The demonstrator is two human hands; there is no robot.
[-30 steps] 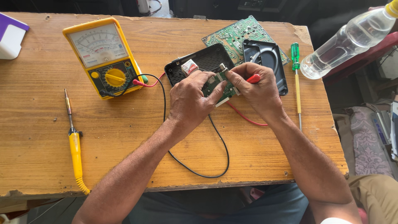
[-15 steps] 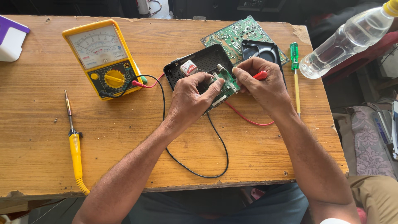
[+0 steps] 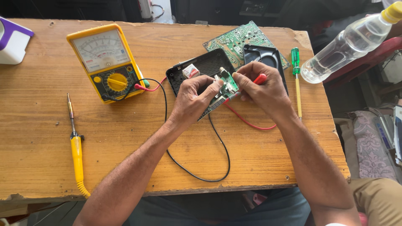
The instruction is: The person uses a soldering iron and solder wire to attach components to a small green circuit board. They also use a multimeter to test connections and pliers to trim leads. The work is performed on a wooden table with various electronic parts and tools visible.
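Probing small board point(image 3: 228, 86) over black case point(image 3: 201, 69) at bench point(image 3: 167, 146) centre | left hand point(image 3: 192, 100) grip pinches board with black probe | right hand point(image 3: 261, 90) grip holds red probe point(image 3: 259, 79) tip on it | we judge: mid-test; next, steady tips, read meter point(image 3: 106, 60).

Yellow meter point(image 3: 108, 62) — white dial face

Two circuit boards point(image 3: 245, 39), one meter point(image 3: 106, 62), one bottle point(image 3: 347, 44)

Electronics repair workshop: multimeter point(image 3: 108, 62), soldering iron point(image 3: 76, 146), circuit board point(image 3: 238, 39).
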